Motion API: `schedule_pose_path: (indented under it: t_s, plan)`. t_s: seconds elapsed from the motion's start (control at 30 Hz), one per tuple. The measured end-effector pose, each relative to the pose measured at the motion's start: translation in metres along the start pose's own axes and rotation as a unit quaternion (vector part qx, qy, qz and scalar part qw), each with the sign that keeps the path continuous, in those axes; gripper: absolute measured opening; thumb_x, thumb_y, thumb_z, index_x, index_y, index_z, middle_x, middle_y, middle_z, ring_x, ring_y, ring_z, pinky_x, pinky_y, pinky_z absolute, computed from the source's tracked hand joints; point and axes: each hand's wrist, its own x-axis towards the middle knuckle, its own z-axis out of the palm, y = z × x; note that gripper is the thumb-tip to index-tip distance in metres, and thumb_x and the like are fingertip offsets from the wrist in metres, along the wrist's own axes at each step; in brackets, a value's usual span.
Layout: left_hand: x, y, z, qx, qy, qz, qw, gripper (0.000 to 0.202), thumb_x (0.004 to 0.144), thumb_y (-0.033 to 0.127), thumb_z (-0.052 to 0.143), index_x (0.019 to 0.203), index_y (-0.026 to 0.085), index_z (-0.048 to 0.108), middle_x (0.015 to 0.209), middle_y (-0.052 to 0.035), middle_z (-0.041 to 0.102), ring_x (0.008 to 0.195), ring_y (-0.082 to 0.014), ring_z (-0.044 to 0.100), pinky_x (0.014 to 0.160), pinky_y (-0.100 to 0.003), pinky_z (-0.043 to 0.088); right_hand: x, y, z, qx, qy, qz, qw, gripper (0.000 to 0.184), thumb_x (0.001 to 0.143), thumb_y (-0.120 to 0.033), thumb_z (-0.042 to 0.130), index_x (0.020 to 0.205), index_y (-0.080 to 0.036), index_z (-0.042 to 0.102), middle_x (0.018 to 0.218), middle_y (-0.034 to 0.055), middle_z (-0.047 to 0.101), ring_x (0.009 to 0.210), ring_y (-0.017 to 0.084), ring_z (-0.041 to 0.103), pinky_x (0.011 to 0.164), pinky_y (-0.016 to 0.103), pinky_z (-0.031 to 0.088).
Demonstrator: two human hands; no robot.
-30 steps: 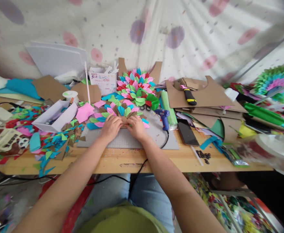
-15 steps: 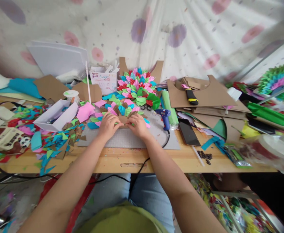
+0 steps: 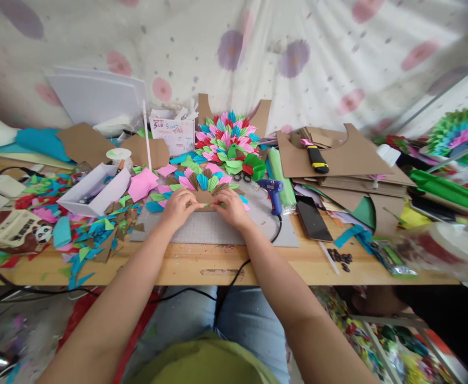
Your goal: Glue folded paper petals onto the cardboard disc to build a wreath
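Note:
My left hand [image 3: 180, 208] and my right hand [image 3: 231, 207] meet close together over the grey cutting mat [image 3: 202, 234]. Their fingers are closed in a pinch, and a small green piece of paper [image 3: 206, 204] shows as a thin strip between the fingertips. Just behind them lies a brown cardboard piece [image 3: 203, 197], edged with pleated paper petals [image 3: 202, 182] in blue, pink, green and brown. My fingers hide its lower part. To the right of my right hand, a blue glue gun [image 3: 273, 194] rests on the mat with its black cord trailing to the front.
Paper scraps [image 3: 94, 234] and a white open box [image 3: 94, 192] lie left. Behind stands a finished-looking petal-covered piece [image 3: 228, 138]. To the right are a phone [image 3: 313, 217], stacked cardboard [image 3: 338, 160], a yellow-black cutter [image 3: 317, 159] and small dark beads [image 3: 340, 257].
Both hands stay nearly in place, fingertips slightly further apart, and the green paper between them shows more. The whole view has shifted a little.

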Motion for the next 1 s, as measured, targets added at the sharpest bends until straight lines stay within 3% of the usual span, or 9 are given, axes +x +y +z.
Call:
schedule_pose_path:
  t_s: [0.17,0.4,0.6,0.83,1.0]
  plan:
    - [0.0000,0.0006,-0.0002,-0.027,0.024,-0.027,0.999,0.033,0.074,0.043,0.066,0.058,0.019,0.049,0.068,-0.0013,0.058,0.072,-0.0165,0.055,0.069,-0.031,0.044,-0.0001,0.0010,-0.0002,0.010,0.008,0.003,1.000,0.010,0.080,-0.018,0.062,0.070,-0.018,0.062,0.074,0.0033,0.063,0.080,0.019,0.053,0.075,0.032,0.038]
    - [0.0004,0.0009,-0.0021,-0.059,0.064,-0.077,0.993,0.044,0.066,0.044,0.073,0.052,0.019,0.041,0.062,-0.0001,0.056,0.068,-0.0158,0.055,0.066,-0.030,0.044,-0.0005,-0.0028,0.0020,0.029,0.020,0.015,0.999,0.012,0.079,-0.017,0.064,0.068,-0.017,0.061,0.072,0.0031,0.062,0.075,0.017,0.054,0.073,0.031,0.038]
    - [-0.0017,-0.0023,-0.0014,-0.057,0.067,-0.090,0.992,0.028,0.080,0.041,0.059,0.063,0.019,0.054,0.075,-0.0026,0.062,0.077,-0.0162,0.058,0.073,-0.031,0.045,-0.0005,-0.0005,0.0004,0.045,0.030,0.035,0.998,0.011,0.078,-0.020,0.066,0.067,-0.019,0.061,0.074,0.0027,0.062,0.077,0.018,0.054,0.074,0.031,0.039]
    - [-0.0017,-0.0054,-0.0018,-0.047,0.077,-0.113,0.990,0.037,0.075,0.041,0.063,0.055,0.019,0.042,0.069,-0.0011,0.057,0.072,-0.0154,0.055,0.071,-0.030,0.044,-0.0009,-0.0017,0.0027,0.046,0.036,0.042,0.997,0.013,0.080,-0.020,0.063,0.067,-0.019,0.060,0.072,0.0027,0.062,0.075,0.017,0.054,0.073,0.031,0.039]
    - [-0.0016,-0.0064,-0.0066,-0.054,0.141,-0.203,0.967,0.030,0.083,0.040,0.051,0.061,0.020,0.048,0.064,0.0009,0.054,0.064,-0.0141,0.053,0.065,-0.029,0.044,-0.0011,0.0009,0.0058,0.032,0.059,0.076,0.995,0.011,0.077,-0.019,0.065,0.067,-0.019,0.060,0.072,0.0024,0.061,0.076,0.018,0.053,0.072,0.030,0.039]
